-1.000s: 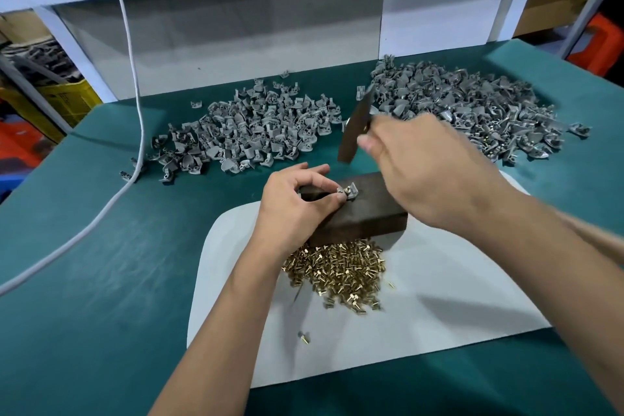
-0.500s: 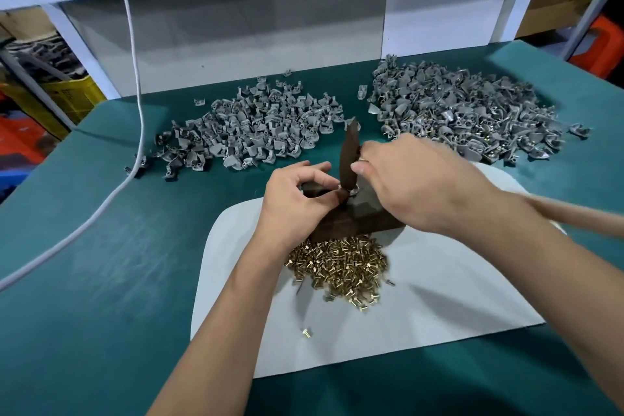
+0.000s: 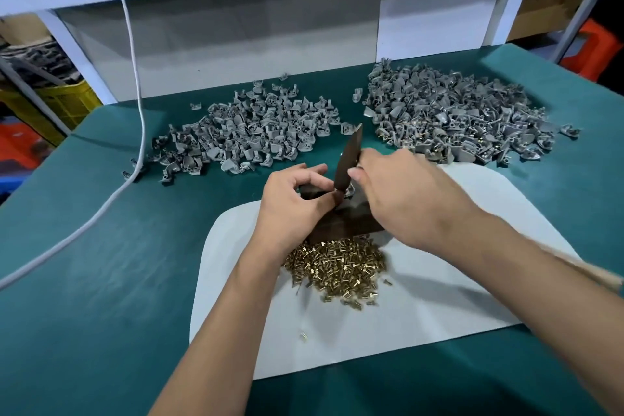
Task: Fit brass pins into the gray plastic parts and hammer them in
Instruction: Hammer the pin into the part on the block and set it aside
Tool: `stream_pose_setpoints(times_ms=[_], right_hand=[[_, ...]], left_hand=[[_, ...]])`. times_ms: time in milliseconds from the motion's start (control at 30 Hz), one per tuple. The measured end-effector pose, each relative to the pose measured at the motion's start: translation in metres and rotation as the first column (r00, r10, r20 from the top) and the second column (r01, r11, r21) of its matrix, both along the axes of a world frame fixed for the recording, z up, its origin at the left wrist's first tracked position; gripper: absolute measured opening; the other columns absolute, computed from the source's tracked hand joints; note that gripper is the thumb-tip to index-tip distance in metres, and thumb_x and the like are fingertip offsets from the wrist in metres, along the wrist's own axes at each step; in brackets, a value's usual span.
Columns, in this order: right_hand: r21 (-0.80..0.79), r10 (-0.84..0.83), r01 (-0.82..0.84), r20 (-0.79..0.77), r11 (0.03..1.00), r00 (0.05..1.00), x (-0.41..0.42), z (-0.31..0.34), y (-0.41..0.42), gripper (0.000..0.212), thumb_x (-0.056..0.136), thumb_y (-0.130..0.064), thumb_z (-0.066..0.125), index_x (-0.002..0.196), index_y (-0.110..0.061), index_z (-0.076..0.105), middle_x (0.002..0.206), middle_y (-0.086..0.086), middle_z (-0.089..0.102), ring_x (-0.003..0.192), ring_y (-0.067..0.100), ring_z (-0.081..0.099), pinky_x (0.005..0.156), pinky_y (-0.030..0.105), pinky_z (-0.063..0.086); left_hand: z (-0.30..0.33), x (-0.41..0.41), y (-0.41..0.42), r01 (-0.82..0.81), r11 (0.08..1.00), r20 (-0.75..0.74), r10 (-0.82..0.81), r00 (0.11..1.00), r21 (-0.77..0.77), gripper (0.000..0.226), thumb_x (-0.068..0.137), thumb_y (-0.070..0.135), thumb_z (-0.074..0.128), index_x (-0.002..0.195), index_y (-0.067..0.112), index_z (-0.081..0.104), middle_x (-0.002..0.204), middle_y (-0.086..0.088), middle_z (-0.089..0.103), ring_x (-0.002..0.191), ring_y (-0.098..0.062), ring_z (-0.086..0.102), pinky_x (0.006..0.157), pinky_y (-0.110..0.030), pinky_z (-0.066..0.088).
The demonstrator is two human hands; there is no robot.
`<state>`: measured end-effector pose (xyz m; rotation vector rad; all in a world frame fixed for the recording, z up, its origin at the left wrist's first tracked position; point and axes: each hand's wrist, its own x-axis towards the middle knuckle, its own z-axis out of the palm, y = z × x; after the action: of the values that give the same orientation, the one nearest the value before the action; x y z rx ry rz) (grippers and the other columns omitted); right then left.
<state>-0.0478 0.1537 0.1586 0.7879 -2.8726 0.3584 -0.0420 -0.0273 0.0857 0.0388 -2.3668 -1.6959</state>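
Our right hand (image 3: 405,199), gripping the dark flat metal hammer bar (image 3: 347,160), had dropped it onto the small gray plastic part (image 3: 349,192) our left hand (image 3: 297,199) pinched on the dark wooden block (image 3: 341,224); pin probably seated.

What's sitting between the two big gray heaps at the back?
Mostly bare green table, plus one stray gray part; the head view shows it.

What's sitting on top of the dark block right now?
On the dark block, the left hand pinches a gray part under the hammer head held by the right hand. Any pin is hidden.
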Motion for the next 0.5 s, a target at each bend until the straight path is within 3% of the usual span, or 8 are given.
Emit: stream_pose_setpoints(times_ms=[100,200,333,400,500], right_hand=[[0.067,-0.016,0.014,0.031,0.998,0.999,-0.005,0.007,0.004,0.027,0.108,-0.042,0.032,0.096,-0.024,0.049,0.073,0.0,0.047,0.068,0.03,0.047,0.064,0.039,0.038],[-0.093,-0.042,0.033,-0.1,0.995,0.994,-0.008,0.008,0.008,0.027,0.108,-0.043,0.032,0.095,-0.024,0.047,0.066,-0.003,0.043,0.061,0.029,0.045,0.058,0.038,0.038],[0.071,-0.012,0.01,0.032,0.997,0.999,-0.004,0.0,0.001,0.028,0.109,-0.041,0.031,0.097,-0.022,0.047,0.069,-0.002,0.04,0.068,0.032,0.046,0.064,0.039,0.04],[0.074,-0.028,0.027,0.017,0.997,0.999,-0.009,0.011,0.004,0.026,0.108,-0.043,0.034,0.093,-0.026,0.047,0.068,-0.003,0.041,0.067,0.03,0.046,0.064,0.038,0.037],[-0.14,-0.038,0.02,-0.129,0.99,0.991,-0.01,0.012,0.005,0.027,0.107,-0.041,0.027,0.097,-0.027,0.047,0.065,-0.005,0.041,0.056,0.022,0.045,0.055,0.035,0.032]], left_hand=[[0.0,0.002,0.0,0.001,1.0,0.01,-0.001,1.0,-0.003,0.021,0.076,0.012,0.088,0.073,0.031,0.08,0.122,-0.002,0.074,0.135,-0.009,0.053,0.117,-0.045,0.038],[-0.001,0.001,0.0,-0.002,1.0,0.01,0.002,1.0,0.002,0.014,0.076,0.012,0.087,0.078,0.025,0.082,0.121,0.0,0.074,0.133,-0.01,0.055,0.117,-0.045,0.039],[-0.001,0.001,0.001,0.0,1.0,0.014,0.0,1.0,0.012,0.019,0.077,0.009,0.087,0.074,0.026,0.08,0.121,-0.005,0.074,0.134,-0.011,0.055,0.116,-0.046,0.04],[0.0,0.002,0.001,-0.004,1.0,0.019,0.003,1.0,0.011,0.015,0.077,0.009,0.087,0.076,0.023,0.081,0.122,-0.003,0.074,0.133,-0.011,0.055,0.116,-0.045,0.04],[0.0,0.002,0.001,-0.011,1.0,0.006,0.011,1.0,0.017,0.015,0.077,0.011,0.087,0.077,0.025,0.082,0.121,0.0,0.074,0.129,-0.009,0.058,0.115,-0.044,0.041]])
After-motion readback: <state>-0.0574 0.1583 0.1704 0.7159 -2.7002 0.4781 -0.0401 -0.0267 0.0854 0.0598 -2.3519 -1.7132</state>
